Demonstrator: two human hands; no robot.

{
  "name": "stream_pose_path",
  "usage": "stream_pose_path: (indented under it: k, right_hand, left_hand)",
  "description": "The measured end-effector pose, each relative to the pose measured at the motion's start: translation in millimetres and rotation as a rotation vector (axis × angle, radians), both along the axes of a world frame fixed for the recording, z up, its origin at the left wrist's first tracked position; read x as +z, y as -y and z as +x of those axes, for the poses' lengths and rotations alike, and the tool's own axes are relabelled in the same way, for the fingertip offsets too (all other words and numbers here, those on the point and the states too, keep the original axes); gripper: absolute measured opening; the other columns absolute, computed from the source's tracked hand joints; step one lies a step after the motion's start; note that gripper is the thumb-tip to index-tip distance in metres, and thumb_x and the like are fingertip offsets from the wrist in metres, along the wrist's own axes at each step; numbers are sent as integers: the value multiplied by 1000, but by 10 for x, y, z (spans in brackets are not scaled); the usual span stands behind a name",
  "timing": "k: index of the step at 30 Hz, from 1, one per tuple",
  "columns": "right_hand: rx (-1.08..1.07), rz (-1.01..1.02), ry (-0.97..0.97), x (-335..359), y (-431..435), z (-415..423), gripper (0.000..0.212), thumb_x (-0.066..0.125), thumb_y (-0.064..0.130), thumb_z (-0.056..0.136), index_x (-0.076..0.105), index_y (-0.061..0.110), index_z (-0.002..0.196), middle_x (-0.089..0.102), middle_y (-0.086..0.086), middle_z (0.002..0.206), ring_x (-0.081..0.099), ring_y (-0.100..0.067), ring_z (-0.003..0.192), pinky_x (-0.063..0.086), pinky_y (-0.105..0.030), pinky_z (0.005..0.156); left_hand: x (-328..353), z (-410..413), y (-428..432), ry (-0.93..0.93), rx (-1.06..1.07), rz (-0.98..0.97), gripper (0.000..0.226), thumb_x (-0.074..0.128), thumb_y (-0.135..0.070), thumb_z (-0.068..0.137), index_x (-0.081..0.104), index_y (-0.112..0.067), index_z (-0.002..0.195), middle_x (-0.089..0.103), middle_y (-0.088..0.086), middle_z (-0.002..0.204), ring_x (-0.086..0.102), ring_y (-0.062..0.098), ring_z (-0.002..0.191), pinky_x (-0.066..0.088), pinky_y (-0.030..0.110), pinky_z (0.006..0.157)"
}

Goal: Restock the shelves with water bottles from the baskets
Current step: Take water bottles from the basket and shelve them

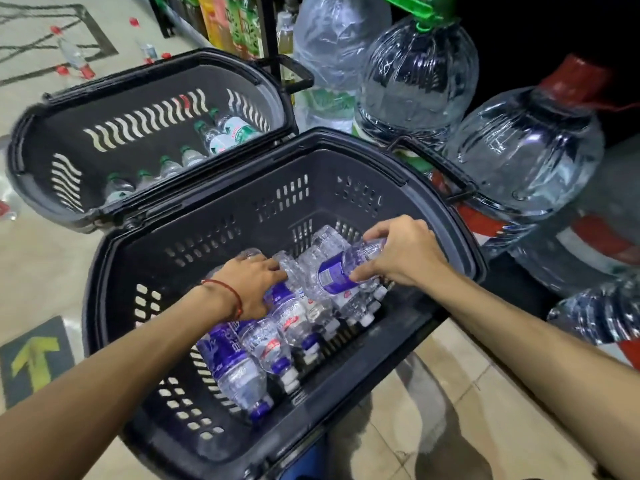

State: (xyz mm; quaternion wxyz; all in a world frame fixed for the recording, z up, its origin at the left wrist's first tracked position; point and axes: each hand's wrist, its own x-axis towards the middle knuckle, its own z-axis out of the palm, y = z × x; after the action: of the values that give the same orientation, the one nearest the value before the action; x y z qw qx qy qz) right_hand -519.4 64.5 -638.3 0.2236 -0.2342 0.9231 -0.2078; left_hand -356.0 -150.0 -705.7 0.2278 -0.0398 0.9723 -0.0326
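Note:
A dark plastic basket stands close in front of me, with several small water bottles lying on its floor, some purple-labelled. My right hand is shut on a purple-labelled bottle, held just above the pile. My left hand, with a red string on the wrist, grips another bottle in the pile. A second dark basket behind and to the left holds several green-capped bottles.
Large water jugs stand at the right, one green-capped and one red-capped. A shelf with coloured drink bottles runs along the back. Loose bottles and red caps lie on the floor far left. A yellow arrow sticker marks the floor.

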Motion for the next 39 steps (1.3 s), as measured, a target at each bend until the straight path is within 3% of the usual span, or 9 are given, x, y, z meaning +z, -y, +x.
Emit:
stream_pose_path:
  k: [4,7,11,17,24,27,32,35,39]
  right_hand:
    - [-66,-37,31,-111,73,-48,80,102,56,41,76,31,112,65,-5,109,54,-26,121,51,-34,91]
    - [-100,-90,56,-230,173,-22,76,101,59,43,76,18,102,66,-3,98,61,-26,101,55,-34,82]
    - [-103,-227,112,-398,287,36,57,100,50,51,66,19,85,70,-6,93,62,-22,84,41,-27,60]
    - [-139,-452,317,-459,396,-14,45,94,28,75,64,8,102,76,-4,94,74,-23,90,60,-45,90]
    - [-180,-631,184,-79,153,5,39,83,45,85,67,15,102,76,0,93,72,-9,86,54,-25,80]
    - [-239,-795,173,143,35,2,31,80,40,90,67,13,99,76,9,86,70,-3,81,50,-20,79]
    - [-372,-1045,367,279,-22,30,13,72,27,97,64,20,90,70,-2,86,67,-15,80,55,-35,78]
    - [-405,-1085,347,301,-65,25,14,73,33,95,67,22,89,67,-9,91,62,-24,86,54,-55,93]
    - [-478,-1130,352,382,-153,42,20,69,35,93,58,19,88,60,-15,94,59,-27,90,47,-66,101]
  left_hand:
    - [-160,-96,18,82,-16,-18,72,68,-49,88,40,-33,152,44,-5,149,41,20,136,43,44,110]
    - [-224,-120,38,88,-39,-29,74,70,-47,89,38,-32,153,42,-4,151,38,21,138,39,45,113]
    - [-265,-107,81,73,-20,9,74,70,-45,90,35,-33,155,42,-4,148,37,20,137,39,45,113]
    - [-285,-81,97,40,-1,51,72,68,-43,91,36,-34,155,43,-6,146,38,18,134,36,42,111]
    - [-415,-230,123,98,-68,67,83,71,-47,90,27,-36,159,37,-6,157,29,21,148,18,50,126]
    - [-450,-345,29,109,-65,35,82,72,-43,90,27,-36,159,39,-3,154,30,23,147,13,51,127]
    - [-496,-532,17,223,-91,22,90,82,-43,80,33,-39,155,36,-6,157,27,25,149,9,57,126]
    - [-535,-591,35,259,-127,30,91,84,-45,77,35,-39,154,35,-7,159,25,25,151,3,61,125]
    - [-544,-519,-29,203,-163,-51,79,72,-32,91,29,-25,157,32,2,162,26,29,151,5,59,126]
